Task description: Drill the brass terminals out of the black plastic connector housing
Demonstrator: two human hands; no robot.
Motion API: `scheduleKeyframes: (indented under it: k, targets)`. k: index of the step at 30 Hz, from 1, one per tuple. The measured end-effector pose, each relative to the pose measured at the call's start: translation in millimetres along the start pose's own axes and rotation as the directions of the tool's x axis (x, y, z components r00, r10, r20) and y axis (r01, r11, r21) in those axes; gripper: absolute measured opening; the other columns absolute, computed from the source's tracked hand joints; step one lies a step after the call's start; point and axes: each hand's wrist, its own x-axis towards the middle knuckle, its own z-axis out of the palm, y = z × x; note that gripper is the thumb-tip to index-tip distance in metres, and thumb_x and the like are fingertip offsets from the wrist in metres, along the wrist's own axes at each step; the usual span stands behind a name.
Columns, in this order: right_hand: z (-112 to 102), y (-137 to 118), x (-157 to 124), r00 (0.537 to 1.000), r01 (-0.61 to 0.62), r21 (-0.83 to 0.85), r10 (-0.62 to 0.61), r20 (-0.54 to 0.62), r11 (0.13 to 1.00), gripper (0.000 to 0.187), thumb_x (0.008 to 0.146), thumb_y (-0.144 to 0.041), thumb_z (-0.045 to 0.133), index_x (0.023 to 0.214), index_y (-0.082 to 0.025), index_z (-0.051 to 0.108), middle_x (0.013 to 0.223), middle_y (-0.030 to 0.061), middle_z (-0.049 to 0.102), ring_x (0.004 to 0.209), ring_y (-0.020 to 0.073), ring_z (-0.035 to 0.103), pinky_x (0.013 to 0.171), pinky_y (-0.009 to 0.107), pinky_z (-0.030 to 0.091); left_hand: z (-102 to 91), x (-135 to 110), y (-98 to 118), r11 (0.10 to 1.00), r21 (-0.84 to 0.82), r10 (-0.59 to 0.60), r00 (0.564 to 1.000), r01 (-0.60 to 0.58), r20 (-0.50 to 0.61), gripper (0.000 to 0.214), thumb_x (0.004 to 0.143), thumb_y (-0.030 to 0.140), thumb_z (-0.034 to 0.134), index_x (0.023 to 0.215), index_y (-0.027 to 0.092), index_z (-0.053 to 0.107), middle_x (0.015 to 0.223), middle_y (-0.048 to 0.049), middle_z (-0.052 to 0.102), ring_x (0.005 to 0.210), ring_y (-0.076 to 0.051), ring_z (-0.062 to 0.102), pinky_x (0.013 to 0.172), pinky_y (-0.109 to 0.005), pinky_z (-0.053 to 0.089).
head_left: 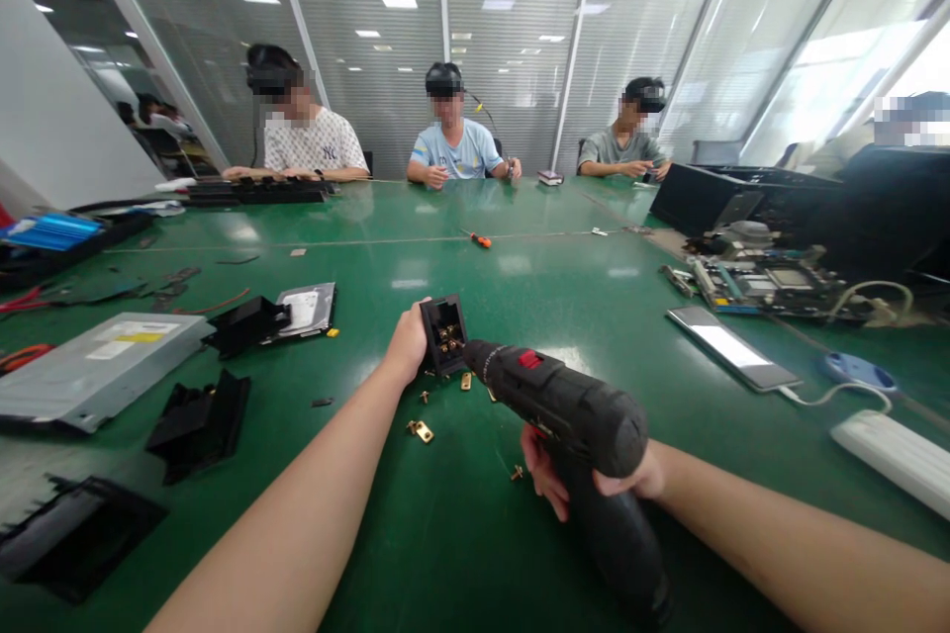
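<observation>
My left hand (408,344) grips a small black plastic box (443,309) by its left side, its open face tilted towards me. Brass-coloured terminal pieces (448,340) show inside it. In my right hand (547,480) is a black cordless drill (571,406) with a red switch on top. Its chuck points left, at the lower right edge of the box; whether the bit touches anything is hidden. Below the box lie loose brass plates (424,431) and small screws (518,473) on the green table (356,475).
Black plastic housings (200,425), a metal drive (111,356) and a hard disk (306,307) lie at left. An orange screwdriver (481,240) is ahead. At right are a phone (731,346) on a cable, a white power strip (895,455) and a circuit board (779,282). Several people sit around the table.
</observation>
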Motion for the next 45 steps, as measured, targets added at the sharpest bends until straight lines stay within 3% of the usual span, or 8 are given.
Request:
scheduleKeyframes:
  k: [12, 22, 45]
  targets:
    - [2.2, 1.0, -0.8, 1.0, 0.013, -0.019, -0.013, 0.006, 1.0, 0.069, 0.069, -0.054, 0.09, 0.12, -0.014, 0.067, 0.082, 0.0011, 0.071, 0.068, 0.0177, 0.07, 0.073, 0.034, 0.057, 1.4, 0.6, -0.1, 0.999, -0.034, -0.007, 1.0, 0.007, 0.01, 0.049, 0.081, 0.068, 0.058, 0.068, 0.021, 0.062, 0.06, 0.0024, 0.06, 0.065, -0.019, 0.058, 0.068, -0.031, 0.047]
    - [-0.4, -0.9, 3.7, 0.993, 0.073, -0.008, -0.072, 0.088, 0.997, 0.064, 0.076, -0.051, 0.087, 0.122, -0.012, 0.064, 0.081, 0.0009, 0.072, 0.068, 0.0156, 0.071, 0.081, 0.033, 0.052, 2.2, 1.6, -1.9, 0.999, -0.039, -0.009, 1.0, 0.01, 0.019, 0.049, 0.084, 0.067, 0.056, 0.066, 0.021, 0.061, 0.058, 0.0015, 0.059, 0.064, -0.019, 0.058, 0.067, -0.031, 0.046]
    - [5.6, -9.6, 0.0, 0.998, 0.032, -0.013, -0.032, 0.057, 0.999, 0.068, 0.075, -0.053, 0.088, 0.125, -0.011, 0.066, 0.084, 0.0049, 0.075, 0.068, 0.0175, 0.072, 0.073, 0.031, 0.057, -1.8, 5.2, -10.0, 0.999, -0.008, 0.035, 0.998, -0.035, 0.049, 0.044, 0.087, 0.06, 0.053, 0.068, 0.021, 0.059, 0.061, 0.0032, 0.057, 0.064, -0.018, 0.053, 0.066, -0.03, 0.044]
